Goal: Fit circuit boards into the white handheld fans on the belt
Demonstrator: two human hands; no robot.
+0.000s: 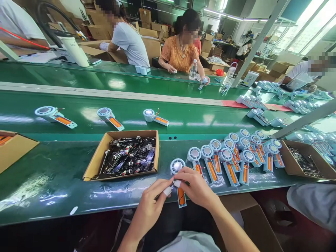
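A light-blue handheld fan unit (177,165) with a round vented head lies at the bench's front edge, its orange inner part (181,197) showing in the open handle. Over the middle of that unit, my left hand (154,197) and my right hand (193,183) meet, fingertips pinched together. Whatever is between them is too small and too covered to make out. White covers are on both thumbs. Just right of my right hand stand several similar fan units (228,168), with orange parts and thin wires exposed.
A cardboard box (88,173) of dark circuit boards (131,157) sits to the left. More boards fill a box (291,164) at the right. Fan units (109,117) lie spaced on the green conveyor belt (183,117). Across it, a co-worker (181,52) holds a fan unit (203,83).
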